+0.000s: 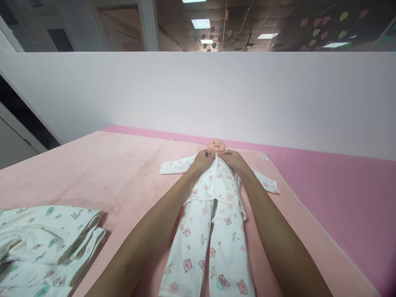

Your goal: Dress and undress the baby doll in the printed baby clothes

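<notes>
A baby doll [216, 145] lies on its back, its head toward the wall. It wears a white baby jacket [205, 187] with pink bear prints, sleeves spread to both sides, and matching trousers [188, 255]. My left hand [204, 159] pinches the jacket's collar just below the doll's chin. Opposite it, my right hand [232, 159] pinches the other side of the neckline, close to the left hand. The jacket's front edges meet along the middle of the chest. What lies between the fingertips is too small to make out clearly.
A folded white cloth [52, 243] with green prints lies at the lower left. Everything rests on a pink blanket [123, 173] over a brighter pink mat [340, 198]. A white wall [216, 90] with glass above it stands behind.
</notes>
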Available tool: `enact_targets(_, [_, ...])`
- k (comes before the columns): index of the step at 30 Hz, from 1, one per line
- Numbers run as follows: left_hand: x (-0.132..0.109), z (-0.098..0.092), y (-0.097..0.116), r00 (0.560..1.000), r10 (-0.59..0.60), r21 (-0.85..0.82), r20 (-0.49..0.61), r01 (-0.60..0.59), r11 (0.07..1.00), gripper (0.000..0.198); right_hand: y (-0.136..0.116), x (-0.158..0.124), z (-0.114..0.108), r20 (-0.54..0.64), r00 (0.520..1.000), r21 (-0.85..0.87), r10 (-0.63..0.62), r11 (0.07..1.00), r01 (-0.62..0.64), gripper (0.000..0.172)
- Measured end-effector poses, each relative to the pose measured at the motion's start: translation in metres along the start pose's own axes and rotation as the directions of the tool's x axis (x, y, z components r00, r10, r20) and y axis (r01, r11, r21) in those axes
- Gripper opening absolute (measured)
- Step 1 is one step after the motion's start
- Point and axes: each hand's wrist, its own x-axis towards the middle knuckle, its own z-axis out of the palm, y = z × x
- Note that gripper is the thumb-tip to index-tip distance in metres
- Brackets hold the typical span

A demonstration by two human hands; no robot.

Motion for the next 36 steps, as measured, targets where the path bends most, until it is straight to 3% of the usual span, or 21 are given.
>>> enact_targets(7, [0.0014,0.0027,-0.0002,1.0,-0.01,-0.013,-0.02,0.01,1.0,0.013,-0.0021,-0.0011,0.0007,0.02,1.0,0.012,-0.013,1.0,0.013,0.031])
enact_targets(20, [0.0038,0.0008,-0.0011,1.0,-0.006,-0.075,0.01,0.007,0.997,0.02,-0.0008,-0.0007,-0.0015,0.027,0.999,-0.094,-0.031,0.995,0.033,0.044])
enact_targets(26, [0.0047,0.0001,0.0,0.999,-0.02,-0.052,0.038,0.022,0.998,0.029,0.002,0.0012,0.0005,0.03,0.995,-0.085,-0.098,0.991,0.1,0.039])
enact_targets(31, [0.0053,0.003,0.0034,0.996,-0.084,-0.023,0.019,0.085,0.996,0.042,-0.0004,-0.0015,0.0007,0.011,0.998,-0.092,-0.066,0.994,0.067,0.035])
enact_targets(36, [0.0072,0.0043,0.0021,0.995,-0.095,-0.032,0.01,0.095,0.995,0.038,0.0009,0.0001,0.0031,-0.014,0.999,-0.096,-0.05,0.994,0.048,0.032])
